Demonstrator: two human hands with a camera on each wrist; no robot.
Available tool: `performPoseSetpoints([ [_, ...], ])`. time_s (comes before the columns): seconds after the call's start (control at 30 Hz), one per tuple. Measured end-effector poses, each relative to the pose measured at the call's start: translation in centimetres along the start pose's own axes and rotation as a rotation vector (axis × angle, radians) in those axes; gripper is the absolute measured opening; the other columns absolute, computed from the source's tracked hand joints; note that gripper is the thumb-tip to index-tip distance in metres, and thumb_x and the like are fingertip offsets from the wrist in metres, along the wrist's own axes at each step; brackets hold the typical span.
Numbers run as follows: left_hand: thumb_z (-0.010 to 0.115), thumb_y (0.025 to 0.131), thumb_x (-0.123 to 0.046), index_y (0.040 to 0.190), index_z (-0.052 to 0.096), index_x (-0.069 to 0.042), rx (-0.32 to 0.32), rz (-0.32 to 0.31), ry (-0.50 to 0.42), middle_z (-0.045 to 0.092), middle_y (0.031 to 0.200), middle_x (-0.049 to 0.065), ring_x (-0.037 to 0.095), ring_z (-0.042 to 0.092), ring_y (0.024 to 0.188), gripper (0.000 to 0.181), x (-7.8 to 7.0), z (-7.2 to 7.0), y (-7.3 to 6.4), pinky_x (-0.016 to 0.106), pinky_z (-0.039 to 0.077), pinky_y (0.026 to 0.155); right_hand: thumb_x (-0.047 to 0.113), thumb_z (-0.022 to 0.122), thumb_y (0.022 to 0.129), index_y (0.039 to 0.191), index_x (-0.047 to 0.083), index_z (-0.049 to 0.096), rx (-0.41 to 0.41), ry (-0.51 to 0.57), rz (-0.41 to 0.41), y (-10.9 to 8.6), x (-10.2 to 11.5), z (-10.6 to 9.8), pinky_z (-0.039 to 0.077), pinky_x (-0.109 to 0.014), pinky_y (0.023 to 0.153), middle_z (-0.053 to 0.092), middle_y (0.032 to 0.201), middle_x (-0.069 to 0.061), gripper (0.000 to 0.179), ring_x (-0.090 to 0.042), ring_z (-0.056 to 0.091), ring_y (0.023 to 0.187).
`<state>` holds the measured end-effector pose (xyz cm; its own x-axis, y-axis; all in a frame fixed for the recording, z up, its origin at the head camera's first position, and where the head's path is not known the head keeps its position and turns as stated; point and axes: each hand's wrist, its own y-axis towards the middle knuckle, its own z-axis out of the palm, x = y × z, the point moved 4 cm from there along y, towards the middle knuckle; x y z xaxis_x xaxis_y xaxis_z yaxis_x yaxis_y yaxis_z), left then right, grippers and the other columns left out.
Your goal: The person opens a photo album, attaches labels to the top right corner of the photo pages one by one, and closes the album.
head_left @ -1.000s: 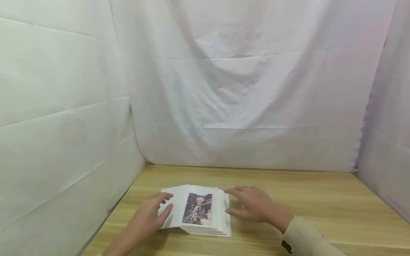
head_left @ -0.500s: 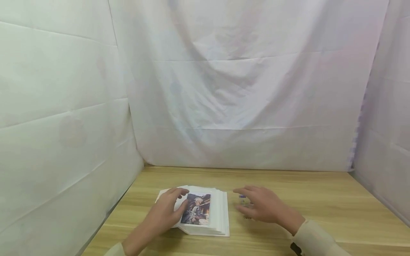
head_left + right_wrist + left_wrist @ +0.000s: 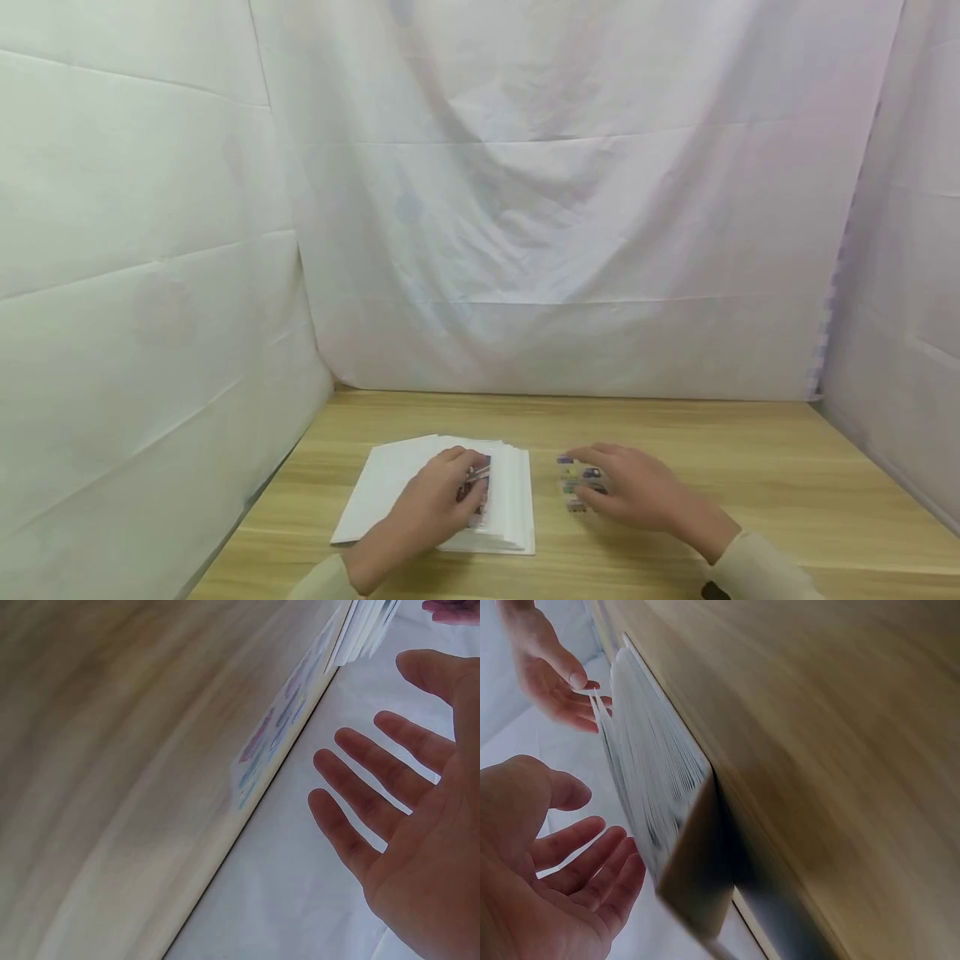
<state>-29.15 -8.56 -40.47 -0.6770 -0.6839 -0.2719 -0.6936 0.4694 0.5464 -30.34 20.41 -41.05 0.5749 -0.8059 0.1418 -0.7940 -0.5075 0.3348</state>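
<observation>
An open white photo album (image 3: 386, 492) lies on the wooden table (image 3: 750, 483). My left hand (image 3: 450, 496) rests flat on its right page and covers most of a colour photo (image 3: 482, 487). In the left wrist view the left hand (image 3: 570, 870) shows straight, relaxed fingers beside the thick stack of pages (image 3: 660, 802). My right hand (image 3: 611, 487) hovers with spread fingers over a small sheet of coloured stickers (image 3: 573, 483) just right of the album. Seen from the right wrist, that hand (image 3: 382, 787) is open above the sticker sheet (image 3: 274, 739).
White cloth (image 3: 570, 250) hangs behind the table and along both sides, close to the album on the left. Bare wood stretches to the right of the sticker sheet and behind the album.
My left hand slid right across the album onto the photo and now hides most of it. My right hand left the album's right edge and moved over the sticker sheet.
</observation>
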Motion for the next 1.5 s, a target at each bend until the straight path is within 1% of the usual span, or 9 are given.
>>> performPoseSetpoints([
  [0.1,0.067,0.094,-0.019,0.113,0.068,-0.015,-0.005,0.023,0.007,0.070,0.104,-0.001,0.010,0.064,0.091,0.019,-0.7,0.8,0.6,0.024,0.055,0.076,0.048,0.067,0.094,0.135,0.035,0.060,0.001,0.012,0.027,-0.7,-0.5,-0.2,0.058,-0.044,0.089,0.068,0.128,0.008,0.043,-0.015,0.067,0.113],
  [0.3,0.069,0.093,-0.019,0.111,0.068,-0.016,-0.042,0.078,0.024,0.070,0.102,-0.003,0.008,0.061,0.087,0.019,-1.5,1.5,1.4,0.020,0.053,0.075,0.053,0.065,0.093,0.137,0.031,0.060,0.029,0.010,0.067,-1.8,-1.5,0.0,0.057,-0.048,0.091,0.066,0.132,0.007,0.049,-0.019,0.066,0.117],
  [0.4,0.067,0.095,-0.021,0.113,0.068,-0.016,-0.016,0.077,0.020,0.071,0.107,-0.002,0.009,0.064,0.094,0.019,-1.6,1.9,1.9,0.023,0.055,0.080,0.055,0.065,0.093,0.138,0.029,0.059,0.039,0.010,0.084,-2.1,-1.8,0.1,0.056,-0.050,0.093,0.066,0.134,0.005,0.053,-0.022,0.065,0.119],
  [0.53,0.066,0.096,-0.023,0.116,0.068,-0.016,0.040,0.049,0.011,0.071,0.114,-0.002,0.012,0.066,0.105,0.022,-1.6,2.4,2.5,0.029,0.057,0.086,0.053,0.066,0.092,0.138,0.026,0.060,0.036,0.004,0.090,-2.4,-2.0,0.0,0.056,-0.051,0.092,0.067,0.132,0.001,0.054,-0.024,0.066,0.118],
  [0.7,0.064,0.098,-0.027,0.119,0.068,-0.018,0.104,0.000,-0.003,0.069,0.120,-0.004,0.012,0.066,0.109,0.023,-2.2,3.4,3.3,0.030,0.058,0.086,0.048,0.069,0.092,0.139,0.025,0.059,0.043,-0.010,0.091,-3.0,-2.3,-0.2,0.056,-0.051,0.093,0.067,0.133,-0.003,0.053,-0.025,0.066,0.118],
  [0.87,0.064,0.097,-0.027,0.119,0.068,-0.018,0.134,0.017,0.016,0.070,0.119,-0.004,0.013,0.066,0.111,0.024,-2.9,4.4,3.9,0.032,0.058,0.088,0.047,0.069,0.092,0.139,0.027,0.060,0.039,-0.003,0.124,-3.6,-2.8,-0.5,0.054,-0.052,0.098,0.065,0.136,-0.001,0.052,-0.025,0.063,0.123],
  [1.03,0.065,0.097,-0.028,0.120,0.068,-0.017,0.142,0.048,0.010,0.070,0.117,-0.003,0.013,0.067,0.107,0.025,-3.4,5.2,4.4,0.028,0.058,0.084,0.047,0.070,0.092,0.138,0.027,0.060,0.030,-0.008,0.150,-4.1,-3.2,-0.8,0.055,-0.049,0.096,0.066,0.134,0.003,0.051,-0.021,0.064,0.121],
  [1.3,0.065,0.097,-0.029,0.121,0.067,-0.017,0.178,0.038,-0.011,0.069,0.119,-0.004,0.012,0.066,0.107,0.027,-3.9,6.3,5.3,0.026,0.058,0.081,0.048,0.070,0.092,0.136,0.025,0.062,0.028,-0.023,0.166,-4.6,-3.6,-1.0,0.055,-0.047,0.097,0.067,0.132,0.004,0.051,-0.020,0.065,0.120],
  [1.5,0.065,0.096,-0.028,0.121,0.068,-0.017,0.206,0.026,-0.017,0.070,0.115,-0.001,0.010,0.065,0.094,0.028,-3.9,6.6,5.4,0.019,0.053,0.067,0.050,0.070,0.091,0.136,0.026,0.062,0.021,-0.027,0.165,-4.7,-3.7,-1.0,0.055,-0.049,0.096,0.067,0.131,0.003,0.052,-0.020,0.065,0.119],
])
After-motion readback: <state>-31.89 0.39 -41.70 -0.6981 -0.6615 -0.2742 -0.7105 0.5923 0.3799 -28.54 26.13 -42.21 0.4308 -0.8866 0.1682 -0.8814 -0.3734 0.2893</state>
